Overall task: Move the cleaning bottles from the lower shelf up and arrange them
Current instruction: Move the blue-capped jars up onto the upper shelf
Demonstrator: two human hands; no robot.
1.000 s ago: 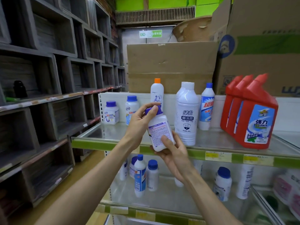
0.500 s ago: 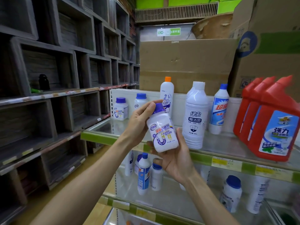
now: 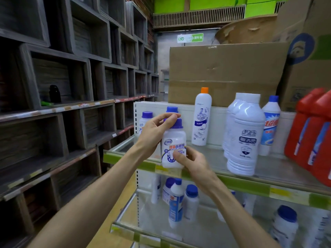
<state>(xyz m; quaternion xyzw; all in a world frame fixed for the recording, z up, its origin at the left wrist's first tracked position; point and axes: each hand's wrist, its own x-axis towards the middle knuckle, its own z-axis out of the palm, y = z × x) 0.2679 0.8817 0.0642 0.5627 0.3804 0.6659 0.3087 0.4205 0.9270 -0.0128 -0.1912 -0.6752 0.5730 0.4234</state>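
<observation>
Upper glass shelf w/ green front strip [image 3: 250, 187]: row of red angled-neck plastic bottles [image 3: 311, 133] at R end; ribbed white plastic bottles [image 3: 241, 138] mid-shelf. Small white plastic bottle w/ purple cap [image 3: 173, 145] upright at front edge, L part. Left hand [image 3: 154, 133] pinches its cap; right hand [image 3: 193, 161] grips lower body, thumb on label.

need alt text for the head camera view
Two hands hold a small white bottle with a purple cap at the front of an upper shelf: left hand at the cap, right hand on its lower body.
</observation>
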